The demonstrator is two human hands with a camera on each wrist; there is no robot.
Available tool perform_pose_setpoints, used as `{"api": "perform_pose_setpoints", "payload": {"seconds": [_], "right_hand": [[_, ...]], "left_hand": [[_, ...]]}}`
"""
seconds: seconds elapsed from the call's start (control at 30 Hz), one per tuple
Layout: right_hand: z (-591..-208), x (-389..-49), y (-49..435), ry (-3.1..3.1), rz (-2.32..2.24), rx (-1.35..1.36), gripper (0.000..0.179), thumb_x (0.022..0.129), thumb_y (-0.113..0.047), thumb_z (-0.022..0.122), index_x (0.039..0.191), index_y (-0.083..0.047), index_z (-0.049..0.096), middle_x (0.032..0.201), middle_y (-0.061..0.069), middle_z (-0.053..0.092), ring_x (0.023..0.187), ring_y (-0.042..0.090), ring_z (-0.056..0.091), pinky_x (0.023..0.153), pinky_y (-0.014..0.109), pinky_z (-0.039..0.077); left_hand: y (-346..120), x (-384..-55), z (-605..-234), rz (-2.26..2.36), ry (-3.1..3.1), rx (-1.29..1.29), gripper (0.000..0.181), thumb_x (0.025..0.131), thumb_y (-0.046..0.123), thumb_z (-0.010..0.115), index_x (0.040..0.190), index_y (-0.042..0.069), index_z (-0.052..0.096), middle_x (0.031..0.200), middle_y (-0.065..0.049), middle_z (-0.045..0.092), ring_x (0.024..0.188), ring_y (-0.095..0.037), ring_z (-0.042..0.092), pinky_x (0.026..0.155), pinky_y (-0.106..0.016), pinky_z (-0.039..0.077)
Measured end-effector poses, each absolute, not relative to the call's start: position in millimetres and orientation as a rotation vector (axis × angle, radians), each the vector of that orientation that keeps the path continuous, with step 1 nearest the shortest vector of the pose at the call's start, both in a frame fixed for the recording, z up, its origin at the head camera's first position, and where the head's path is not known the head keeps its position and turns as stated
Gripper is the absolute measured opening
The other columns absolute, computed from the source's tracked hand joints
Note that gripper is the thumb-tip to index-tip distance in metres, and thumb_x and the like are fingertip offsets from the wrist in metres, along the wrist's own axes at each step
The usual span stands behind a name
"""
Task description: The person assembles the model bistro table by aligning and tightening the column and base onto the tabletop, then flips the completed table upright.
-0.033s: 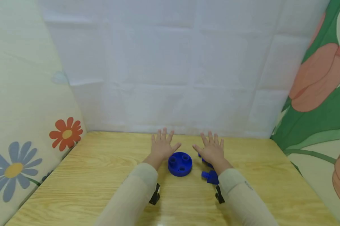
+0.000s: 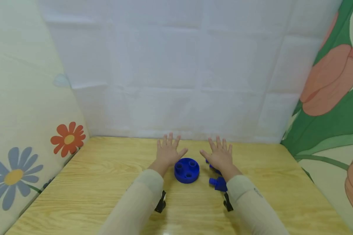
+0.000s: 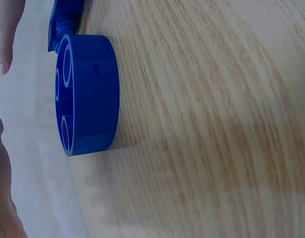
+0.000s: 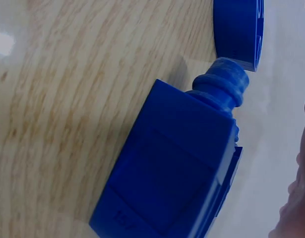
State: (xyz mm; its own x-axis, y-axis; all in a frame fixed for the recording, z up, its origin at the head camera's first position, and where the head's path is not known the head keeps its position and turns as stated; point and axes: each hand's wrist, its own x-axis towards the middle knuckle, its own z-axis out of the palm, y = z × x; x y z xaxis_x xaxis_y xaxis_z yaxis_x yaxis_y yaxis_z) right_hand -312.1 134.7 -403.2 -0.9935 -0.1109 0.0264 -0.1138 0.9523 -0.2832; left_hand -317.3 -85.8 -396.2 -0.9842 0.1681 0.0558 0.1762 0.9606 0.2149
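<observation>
My left hand (image 2: 166, 154) is held with its fingers straight and spread, just left of and beyond a round blue plastic base (image 2: 186, 179) with three round sockets. The left wrist view shows the side wall of this base (image 3: 96, 99) with a small printed marking. Spread the same way, my right hand (image 2: 222, 159) overlaps a blue piece (image 2: 215, 169) that it partly hides. Nearer the wrist lies a blue angular block with a ridged round neck (image 2: 220, 185), seen large in the right wrist view (image 4: 164, 158). Both hands hold nothing.
The wood-grain table (image 2: 100, 182) ends at a hanging white cloth (image 2: 176, 71) behind the hands. Flower-printed cloth (image 2: 15, 98) stands along the left, and tulip-printed cloth (image 2: 329, 81) along the right. A black clip-like device (image 2: 161, 203) sits at the left wrist, another (image 2: 228, 203) at the right.
</observation>
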Motion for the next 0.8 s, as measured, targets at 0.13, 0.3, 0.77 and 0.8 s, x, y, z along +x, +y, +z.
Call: {"api": "perform_pose_setpoints", "payload": {"seconds": [0.13,0.3,0.77,0.8], "right_hand": [[-402.5,-309.5,134.5,-3.092,0.446,0.186,0.082,0.095,-0.068,0.036,0.159,-0.021,0.013,0.165,0.016,0.002,0.151,0.042,-0.004,0.118,0.066,-0.003],[-402.2,-304.4,139.8,-3.036,0.457,0.219,0.079,0.097,-0.063,0.038,0.158,-0.018,0.017,0.164,0.021,0.007,0.15,0.045,0.003,0.118,0.066,0.004],[-409.9,-252.2,184.2,-2.937,0.92,0.236,0.076,0.098,-0.056,0.046,0.157,-0.015,0.023,0.164,0.022,0.009,0.149,0.045,0.008,0.114,0.069,0.015],[-411.6,-248.6,187.0,-2.933,0.931,0.237,0.076,0.098,-0.056,0.046,0.157,-0.014,0.023,0.163,0.022,0.009,0.149,0.046,0.009,0.114,0.069,0.017]], "left_hand": [[-87.7,-315.8,-397.7,-0.359,-3.083,-0.27,0.078,0.097,0.064,0.035,0.158,0.02,0.015,0.165,-0.017,0.004,0.152,-0.04,-0.001,0.12,-0.062,0.0],[-92.6,-314.6,-404.4,-0.481,-3.049,-0.252,0.079,0.097,0.062,0.037,0.158,0.014,0.019,0.164,-0.02,0.009,0.151,-0.041,0.006,0.121,-0.061,0.006],[-93.0,-272.8,-440.6,-1.417,-2.792,-0.181,0.079,0.095,0.044,0.057,0.152,-0.003,0.027,0.155,-0.029,0.027,0.142,-0.046,0.03,0.116,-0.059,0.027],[-92.1,-269.7,-442.5,-1.445,-2.777,-0.184,0.079,0.095,0.043,0.059,0.151,-0.004,0.027,0.155,-0.029,0.027,0.141,-0.046,0.031,0.116,-0.059,0.027]]}}
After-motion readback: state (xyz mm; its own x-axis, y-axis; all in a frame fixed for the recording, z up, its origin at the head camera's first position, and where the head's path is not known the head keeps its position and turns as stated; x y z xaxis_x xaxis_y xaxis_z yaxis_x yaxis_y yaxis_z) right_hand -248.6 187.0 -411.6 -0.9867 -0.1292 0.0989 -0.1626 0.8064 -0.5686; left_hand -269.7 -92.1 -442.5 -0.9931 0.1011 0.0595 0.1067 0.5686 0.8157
